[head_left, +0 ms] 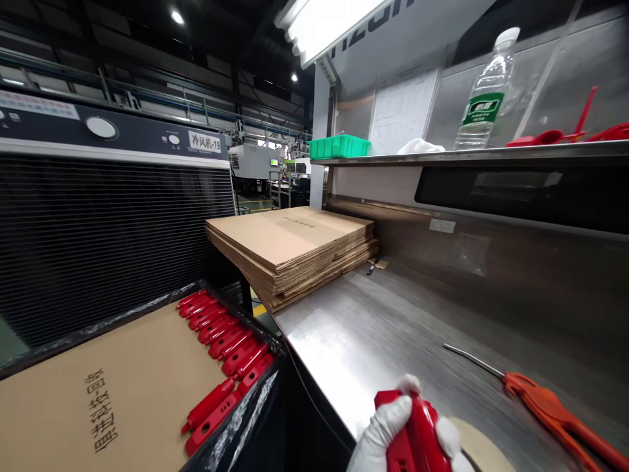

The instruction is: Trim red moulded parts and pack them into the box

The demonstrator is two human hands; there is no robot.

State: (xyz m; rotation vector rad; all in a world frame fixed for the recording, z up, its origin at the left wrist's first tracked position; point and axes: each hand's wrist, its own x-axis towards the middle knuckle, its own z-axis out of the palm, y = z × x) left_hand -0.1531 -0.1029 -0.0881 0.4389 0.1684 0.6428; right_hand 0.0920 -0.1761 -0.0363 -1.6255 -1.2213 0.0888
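My left hand (381,438), in a white glove, is at the bottom edge, right of centre. It is closed around a glossy red plastic part (426,432) with a rounded side and a slotted flat side. Whether this is one piece or two pressed together I cannot tell. The thumb lies on the left and fingertips curl over the far end and the right side. Beneath it is the metal worktable (339,328). My right hand is out of view. Similar red parts (230,341) lie in a row on cardboard in the black-lined box at lower left.
Orange-handled tool (540,403) with a thin metal rod lies on the right. Behind stand stacked cardboard sheets (295,242) overhanging the table's left edge. A shelf (472,156) holds a green tray (340,147) and a water bottle (486,98). A louvred cooler (113,216) stands left.
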